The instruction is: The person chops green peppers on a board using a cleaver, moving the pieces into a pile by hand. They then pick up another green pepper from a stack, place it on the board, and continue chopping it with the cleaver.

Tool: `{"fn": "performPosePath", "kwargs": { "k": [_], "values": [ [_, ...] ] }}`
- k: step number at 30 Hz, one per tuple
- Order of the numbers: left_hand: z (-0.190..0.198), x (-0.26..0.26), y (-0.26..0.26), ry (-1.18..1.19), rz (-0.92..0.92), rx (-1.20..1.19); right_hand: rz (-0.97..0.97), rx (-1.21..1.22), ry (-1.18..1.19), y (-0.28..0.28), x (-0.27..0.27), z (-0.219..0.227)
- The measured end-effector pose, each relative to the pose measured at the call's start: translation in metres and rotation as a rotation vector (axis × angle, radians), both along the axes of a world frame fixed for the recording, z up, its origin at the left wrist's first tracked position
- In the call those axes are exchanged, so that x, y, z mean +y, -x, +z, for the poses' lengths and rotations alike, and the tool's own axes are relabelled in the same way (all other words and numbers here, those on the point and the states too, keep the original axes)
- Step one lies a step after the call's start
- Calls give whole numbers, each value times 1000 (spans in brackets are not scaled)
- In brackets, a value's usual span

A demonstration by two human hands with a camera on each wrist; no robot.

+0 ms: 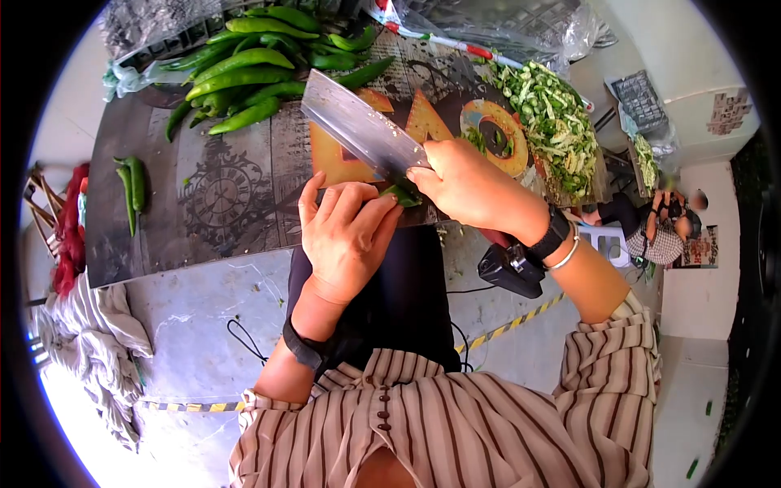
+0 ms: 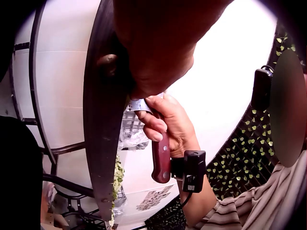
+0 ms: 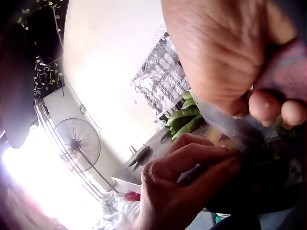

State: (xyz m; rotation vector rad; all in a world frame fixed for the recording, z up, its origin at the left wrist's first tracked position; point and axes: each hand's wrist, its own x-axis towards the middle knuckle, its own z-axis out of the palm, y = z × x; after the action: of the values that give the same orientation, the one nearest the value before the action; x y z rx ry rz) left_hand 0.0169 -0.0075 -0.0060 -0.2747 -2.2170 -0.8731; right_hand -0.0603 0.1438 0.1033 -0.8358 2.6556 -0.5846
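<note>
The right hand [image 1: 480,185] grips a broad cleaver [image 1: 358,122], its blade slanting up and left over the table; the red-brown handle [image 2: 162,155] shows below the fist in the left wrist view. Beside the blade's lower edge, the left hand [image 1: 346,236] pinches a piece of green pepper [image 1: 400,195] near the table's front edge. In the right wrist view the left hand [image 3: 180,179] has bent fingers close to the blade [image 3: 230,124]. The pepper's contact with the blade is hard to make out.
Whole green peppers [image 1: 252,69] are piled at the back left, with a few more [image 1: 132,191] at the left. Chopped pepper [image 1: 557,130] is heaped on the right of the table [image 1: 146,252]. Another person [image 1: 663,236] sits at the far right.
</note>
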Motion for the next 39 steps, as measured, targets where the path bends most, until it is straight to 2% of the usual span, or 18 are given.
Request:
{"fn": "performPosePath", "kwargs": {
  "k": [2,6,8,12,14,16,20,25,27,28,31,36,39],
  "values": [
    [2,0,0,1,-11,1,-62,-131,34,-1,1,1],
    [0,0,-1,9,-6,-5,-35,-79,8,-7,9,1],
    [2,0,-1,9,-1,1,-123,-153,24,-14,13,6],
    [1,2,-1,7,5,8,-157,-129,5,-26,28,2],
    [2,1,-1,12,3,11,-148,-113,8,-27,29,0],
    [1,0,-1,22,-8,20,8,71,33,-25,25,-5],
    [2,0,-1,40,-19,22,-11,17,-5,-15,12,-4],
    [2,-1,-2,39,-3,18,-9,62,12,-9,22,-11],
    [4,-1,-3,43,-4,12,-188,-228,97,-9,30,-6],
    [5,0,-3,42,-1,19,-185,-222,96,-9,36,-4],
    [3,0,-3,34,0,25,-373,-220,130,-5,58,-1],
    [2,-1,-3,31,1,31,-525,-180,440,-1,91,12],
    [1,-1,-4,46,10,19,-649,-244,634,-2,108,10]
  ]
}}
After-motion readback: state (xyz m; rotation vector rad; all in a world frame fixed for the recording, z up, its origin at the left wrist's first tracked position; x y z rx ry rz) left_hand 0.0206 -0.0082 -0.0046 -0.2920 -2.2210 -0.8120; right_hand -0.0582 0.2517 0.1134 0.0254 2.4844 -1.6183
